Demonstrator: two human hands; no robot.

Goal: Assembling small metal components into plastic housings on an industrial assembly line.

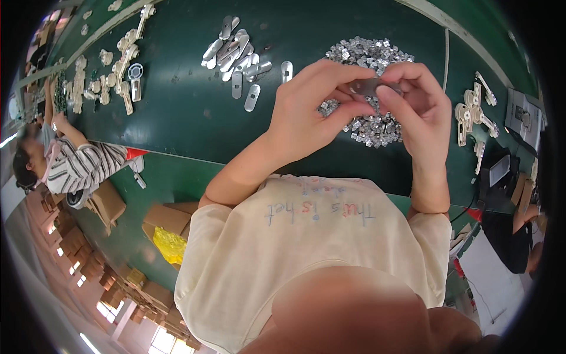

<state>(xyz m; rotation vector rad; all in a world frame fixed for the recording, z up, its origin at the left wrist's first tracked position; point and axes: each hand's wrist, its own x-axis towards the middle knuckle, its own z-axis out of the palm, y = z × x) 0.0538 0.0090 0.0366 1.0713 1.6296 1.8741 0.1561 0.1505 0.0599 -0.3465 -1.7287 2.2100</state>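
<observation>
Between both hands I hold one oblong metal plate [364,87] with rounded ends, level above the table. My left hand [312,106] pinches its left end between thumb and fingers. At the other end, the thumb and curled fingers of my right hand [420,106] close on it. Whether a smaller part sits on the plate is hidden by my fingers. Below and around my hands lies a heap of small shiny metal pieces [377,131]. Left of my left hand is a loose pile of similar oblong metal plates [236,50], with a single plate [252,98] at its near side.
The green tabletop [177,106] carries whitish assembled parts [127,65] at the left and more whitish parts [471,115] at the right. A person in a striped top [88,165] works at far left; another person [510,236] is at right. A cardboard box [159,217] with yellow plastic stands below.
</observation>
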